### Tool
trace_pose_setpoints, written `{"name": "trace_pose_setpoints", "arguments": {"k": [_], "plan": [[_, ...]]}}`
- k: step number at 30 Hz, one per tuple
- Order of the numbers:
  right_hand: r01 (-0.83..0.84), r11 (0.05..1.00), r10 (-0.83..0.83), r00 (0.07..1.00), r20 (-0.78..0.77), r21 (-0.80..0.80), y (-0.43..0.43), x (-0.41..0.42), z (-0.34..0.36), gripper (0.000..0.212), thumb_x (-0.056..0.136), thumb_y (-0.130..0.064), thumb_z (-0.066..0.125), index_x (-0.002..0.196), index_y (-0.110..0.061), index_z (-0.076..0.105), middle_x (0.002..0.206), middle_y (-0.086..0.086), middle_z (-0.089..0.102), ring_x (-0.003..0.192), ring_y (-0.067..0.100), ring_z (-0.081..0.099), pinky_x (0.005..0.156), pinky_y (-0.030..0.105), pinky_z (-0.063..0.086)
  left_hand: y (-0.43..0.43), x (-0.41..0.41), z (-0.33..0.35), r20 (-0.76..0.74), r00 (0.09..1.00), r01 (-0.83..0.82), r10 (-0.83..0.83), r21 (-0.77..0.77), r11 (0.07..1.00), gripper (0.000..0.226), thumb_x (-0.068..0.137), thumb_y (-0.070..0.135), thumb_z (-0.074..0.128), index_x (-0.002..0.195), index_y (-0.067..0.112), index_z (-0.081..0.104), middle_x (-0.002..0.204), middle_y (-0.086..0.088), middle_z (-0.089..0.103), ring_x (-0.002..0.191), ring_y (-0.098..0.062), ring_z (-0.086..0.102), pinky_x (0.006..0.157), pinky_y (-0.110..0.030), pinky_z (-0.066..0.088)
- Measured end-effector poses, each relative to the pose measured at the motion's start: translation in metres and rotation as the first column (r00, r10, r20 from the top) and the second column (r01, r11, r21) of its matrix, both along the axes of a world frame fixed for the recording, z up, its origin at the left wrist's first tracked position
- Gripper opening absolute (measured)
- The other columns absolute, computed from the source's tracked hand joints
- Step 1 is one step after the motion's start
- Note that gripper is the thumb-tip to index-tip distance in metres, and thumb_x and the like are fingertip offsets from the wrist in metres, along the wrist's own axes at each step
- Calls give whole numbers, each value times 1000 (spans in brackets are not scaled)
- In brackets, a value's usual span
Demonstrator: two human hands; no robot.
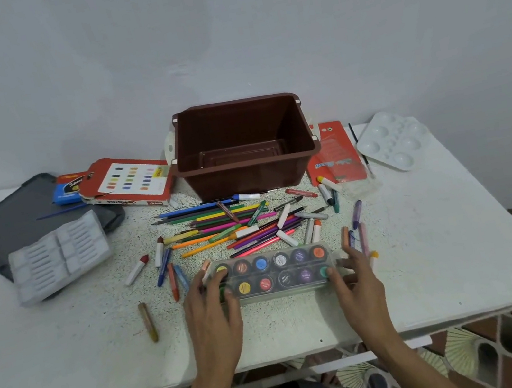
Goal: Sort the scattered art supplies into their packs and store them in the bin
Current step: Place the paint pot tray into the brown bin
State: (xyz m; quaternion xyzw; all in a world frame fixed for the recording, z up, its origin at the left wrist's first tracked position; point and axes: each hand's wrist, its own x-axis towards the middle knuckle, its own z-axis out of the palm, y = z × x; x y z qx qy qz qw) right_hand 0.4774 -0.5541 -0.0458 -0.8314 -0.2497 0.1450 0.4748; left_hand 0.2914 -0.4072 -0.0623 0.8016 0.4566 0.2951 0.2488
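Paint set (274, 270): clear oblong plastic case, two rows of round pots; near centre of table (429, 266) | left hand (212, 316) fingers flat on its left end; right hand (358, 285) spread, fingertips touching its right end; neither clamped | beyond: loose pens (229, 225), crayons, then brown rectangular plastic bin (244, 175), upright.

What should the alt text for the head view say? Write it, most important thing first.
A person's left hand and right hand rest on the ends of a clear case of twelve paint pots on a white table. Beyond it lie scattered pencils, markers and crayons, then an open, empty brown bin.
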Motion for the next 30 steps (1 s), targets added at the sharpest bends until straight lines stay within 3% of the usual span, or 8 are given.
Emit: {"name": "trace_pose_setpoints", "arguments": {"k": [4,7,10,14,18,22,27,30], "plan": [[48,998,-41,990,-132,46,-2,0,2,45,91,-33,67,134,-19,58,109,-15,65,83,-12,61,67,6,46,-1,1,4,46,997,-54,65,-216,975,30,96,17,56,124,27,63,147,-12,38,140,-26,28,104,-35,24],[37,998,-32,994,-106,48,-3,-1,3,37,92,-28,67,127,-18,64,90,-32,61,80,-18,61,66,3,46,0,-1,8,61,997,-37,52,-224,974,30,95,16,57,122,25,65,143,-10,41,135,-28,32,103,-35,26],[22,1000,-22,1000,-2,11,-2,-3,5,35,93,-30,64,126,-19,66,82,-28,63,76,-8,65,68,13,51,2,-1,12,65,996,-38,53,-214,976,28,94,14,59,119,22,66,139,-10,46,132,-28,38,101,-35,30],[-3,1000,7,985,170,-24,-1,-1,5,31,95,-26,63,124,-16,67,78,-1,72,70,18,67,63,43,57,2,1,14,129,988,-53,87,-250,967,35,93,14,60,127,21,60,136,-6,48,125,-22,44,101,-41,41],[-22,999,30,963,269,-36,-3,0,3,25,95,-20,65,118,-11,71,79,6,73,68,24,67,58,44,56,1,3,24,186,948,-158,258,-430,889,55,90,18,67,141,17,45,127,-1,50,108,-13,52,82,-25,43],[-12,998,27,963,270,-55,-3,0,0,29,95,-23,64,121,-12,69,83,5,74,71,22,67,60,42,56,-1,4,28,183,920,-194,345,-552,811,48,88,25,72,131,15,54,116,1,60,92,-5,57,69,-15,40],[-7,998,25,953,302,-62,-3,-1,2,27,94,-21,65,119,-11,70,82,5,73,66,19,65,56,39,55,-2,1,24,203,913,-189,355,-560,807,39,87,28,73,121,17,58,112,1,63,98,-11,60,72,-12,41],[-3,997,28,946,322,-76,-1,-2,4,27,93,-21,66,118,-11,71,80,5,73,63,19,64,53,37,54,1,-2,25,189,924,-192,332,-521,832,37,86,28,75,118,17,60,107,4,63,95,-6,58,72,-11,40]]}}
